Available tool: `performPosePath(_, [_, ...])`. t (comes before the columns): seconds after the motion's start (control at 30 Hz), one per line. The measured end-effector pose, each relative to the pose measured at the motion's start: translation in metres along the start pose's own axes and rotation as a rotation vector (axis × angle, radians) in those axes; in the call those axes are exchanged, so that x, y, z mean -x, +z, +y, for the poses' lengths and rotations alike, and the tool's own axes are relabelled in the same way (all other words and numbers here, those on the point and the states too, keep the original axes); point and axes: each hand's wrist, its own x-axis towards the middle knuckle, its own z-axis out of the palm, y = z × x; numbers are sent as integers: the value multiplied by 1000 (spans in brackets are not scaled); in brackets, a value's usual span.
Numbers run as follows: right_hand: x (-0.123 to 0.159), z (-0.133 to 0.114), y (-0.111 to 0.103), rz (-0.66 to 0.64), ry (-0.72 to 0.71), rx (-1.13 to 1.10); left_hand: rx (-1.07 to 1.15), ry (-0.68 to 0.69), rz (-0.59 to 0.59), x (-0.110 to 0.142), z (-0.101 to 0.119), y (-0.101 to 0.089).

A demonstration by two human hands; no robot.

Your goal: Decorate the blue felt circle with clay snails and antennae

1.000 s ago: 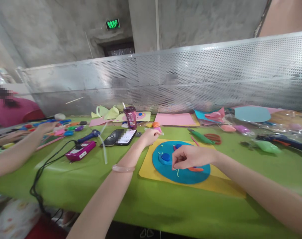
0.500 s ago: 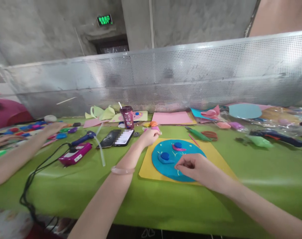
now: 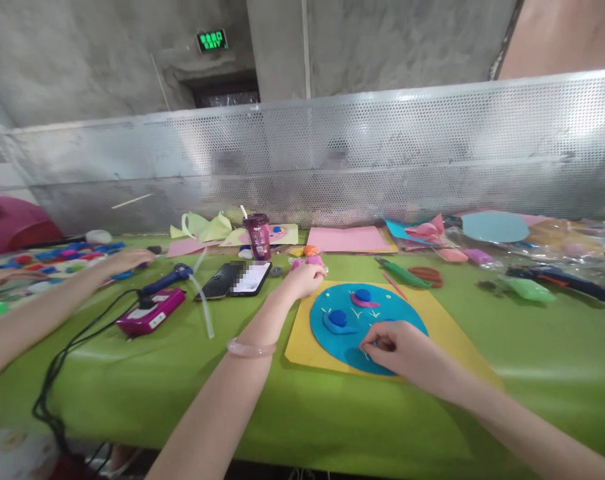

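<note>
My right hand (image 3: pixel 401 347) is low over the blue disc (image 3: pixel 350 342), thumb and forefinger pinched near a thin yellow strand (image 3: pixel 367 356) at its lower part. Anything between those fingertips is too small to make out. The disc rests on a yellow sheet (image 3: pixel 300 350) and carries a blue snail shape (image 3: pixel 338 319), a pink snail shape with a blue shell (image 3: pixel 363 295), and small yellow marks. Beyond the disc's left edge, my left hand (image 3: pixel 303 280) has its fingers closed beside pink and orange clay lumps (image 3: pixel 312 251); what they hold is hidden.
Left of my arm lie a phone (image 3: pixel 251 277), a purple power strip (image 3: pixel 150 313) with a black cable, and a glue gun (image 3: pixel 167 279). A lidded cup (image 3: pixel 258 237) stands behind. Green-handled scissors (image 3: pixel 401 272) lie beyond the sheet. Another person's arm (image 3: pixel 67 293) reaches in at far left.
The view has shifted slightly. My right hand stays pinched over the disc's lower part, and my left hand remains by the clay lumps. The other person's hand has moved a little right.
</note>
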Motion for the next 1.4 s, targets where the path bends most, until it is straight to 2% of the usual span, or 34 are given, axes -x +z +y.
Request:
performPosePath(0.57, [4, -4, 1, 59, -23, 68, 23, 7, -46, 3, 4, -2])
performPosePath(0.73, [5, -2, 0, 59, -25, 26, 17, 25, 72, 3, 4, -10])
performPosePath(0.8, [7, 0, 0, 64, -51, -17, 74, 47, 131, 14, 14, -20])
performPosePath(0.9, [11, 3, 0, 91, -102, -66, 165, 102, 187, 49, 43, -32])
performPosePath(1.0, [14, 2, -1, 111, -89, -123, 191, 215, 86, 97, 72, -31])
performPosePath(1.1, [15, -2, -2, 111, -47, -185, 199, 328, 12, 132, 84, -14])
performPosePath(1.17, [15, -3, -2, 114, -38, -194, 149, 316, -9, 142, 83, 1])
performPosePath(1.27, [16, -1, -1, 105, -48, -162, 126, 293, 1, 143, 77, 17])
performPosePath(1.4, [15, 4, 0, 66, -97, -107, 75, 265, 25, 140, 75, 23])
